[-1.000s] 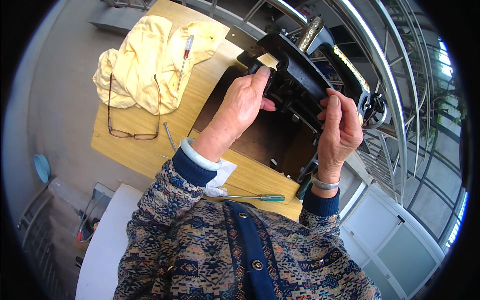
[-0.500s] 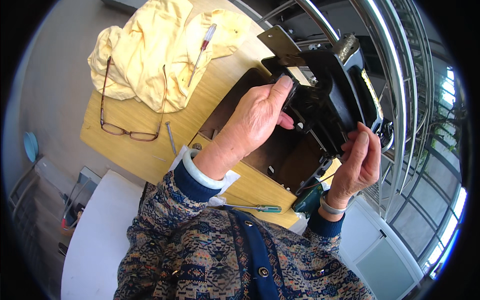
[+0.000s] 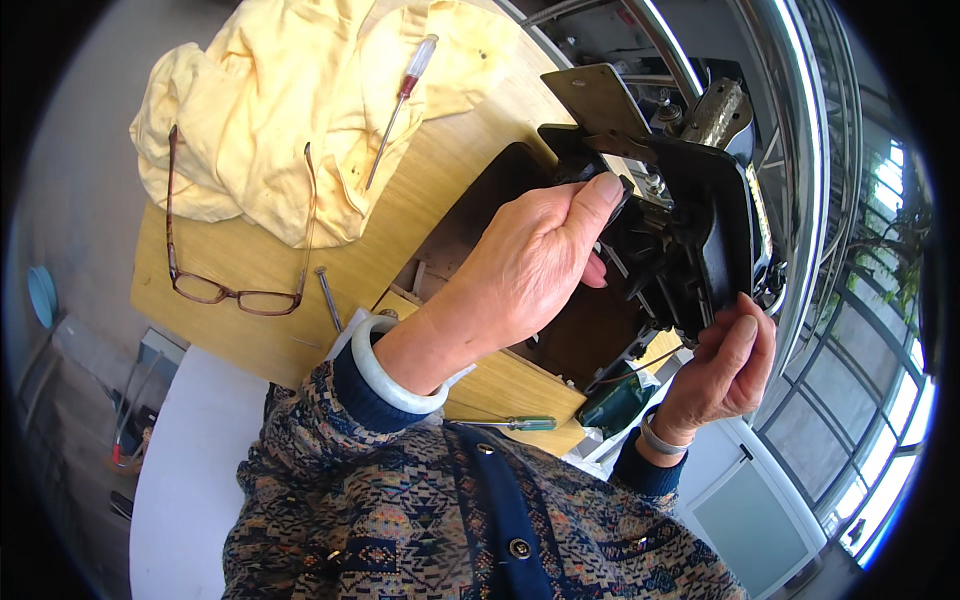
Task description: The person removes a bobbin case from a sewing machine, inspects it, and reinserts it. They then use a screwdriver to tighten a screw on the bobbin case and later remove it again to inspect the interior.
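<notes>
A black sewing machine [image 3: 705,215] is tipped back over an opening in the wooden table, its underside with metal parts facing me. My left hand [image 3: 545,245] is closed on the machine's near left edge, thumb on top; part of its grip is hidden behind the hand. At the machine's lower right corner, my right hand [image 3: 728,370] has its fingers bent and pinched against the edge. Beneath lies the dark cutout [image 3: 575,330] of the table. A flat metal plate [image 3: 597,98] sticks up at the machine's far end.
On the table [image 3: 240,345] lie a yellow cloth [image 3: 260,120], a clear-and-red-handled screwdriver [image 3: 405,95] on it, eyeglasses [image 3: 235,297], a long bolt [image 3: 328,300] and a green-handled screwdriver [image 3: 525,423]. Metal railings [image 3: 800,130] stand right behind the machine. A white rounded surface [image 3: 185,480] is at lower left.
The view has shifted, so the cloth and glasses sit further left. The machine appears slightly more upright and further right, with both hands still at its edges.
</notes>
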Action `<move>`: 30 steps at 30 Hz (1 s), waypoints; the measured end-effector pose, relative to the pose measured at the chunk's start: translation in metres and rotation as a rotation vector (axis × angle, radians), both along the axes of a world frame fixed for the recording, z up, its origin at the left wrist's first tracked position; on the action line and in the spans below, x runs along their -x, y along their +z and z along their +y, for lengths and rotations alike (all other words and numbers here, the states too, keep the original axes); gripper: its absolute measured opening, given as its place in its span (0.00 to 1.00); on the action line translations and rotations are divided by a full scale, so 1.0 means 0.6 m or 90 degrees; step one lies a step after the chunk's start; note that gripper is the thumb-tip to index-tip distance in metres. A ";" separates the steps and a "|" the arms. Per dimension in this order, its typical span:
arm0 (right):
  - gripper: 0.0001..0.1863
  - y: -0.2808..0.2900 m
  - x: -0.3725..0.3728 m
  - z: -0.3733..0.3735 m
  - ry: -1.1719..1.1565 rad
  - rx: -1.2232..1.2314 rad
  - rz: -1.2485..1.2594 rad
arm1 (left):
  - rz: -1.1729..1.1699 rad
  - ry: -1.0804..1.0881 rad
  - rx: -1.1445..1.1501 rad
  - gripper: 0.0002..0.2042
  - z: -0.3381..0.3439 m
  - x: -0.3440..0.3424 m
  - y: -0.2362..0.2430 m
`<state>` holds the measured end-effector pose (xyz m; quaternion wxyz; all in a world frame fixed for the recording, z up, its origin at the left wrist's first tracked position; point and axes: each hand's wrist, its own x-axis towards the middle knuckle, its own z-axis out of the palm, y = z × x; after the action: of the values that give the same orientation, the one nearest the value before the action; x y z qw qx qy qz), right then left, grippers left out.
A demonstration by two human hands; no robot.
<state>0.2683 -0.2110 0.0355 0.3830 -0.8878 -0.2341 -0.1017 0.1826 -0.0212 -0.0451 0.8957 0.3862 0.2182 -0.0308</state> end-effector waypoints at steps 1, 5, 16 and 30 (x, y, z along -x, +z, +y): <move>0.10 -0.001 0.000 0.000 -0.013 -0.002 0.002 | -0.004 0.002 0.001 0.33 0.000 0.000 0.001; 0.10 -0.004 -0.003 -0.001 0.008 -0.012 -0.001 | -0.006 -0.014 -0.036 0.31 0.003 0.004 0.006; 0.31 0.050 0.022 0.059 0.321 0.183 0.093 | -0.064 0.052 -0.404 0.22 -0.027 0.038 0.033; 0.26 0.052 -0.010 0.104 0.491 0.304 0.134 | -0.134 0.097 -0.464 0.21 -0.046 0.053 0.032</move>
<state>0.2743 -0.1489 0.0666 0.1994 -0.8046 -0.5239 0.1957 0.1508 -0.0485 -0.0258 0.7171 0.6626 0.1502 0.1552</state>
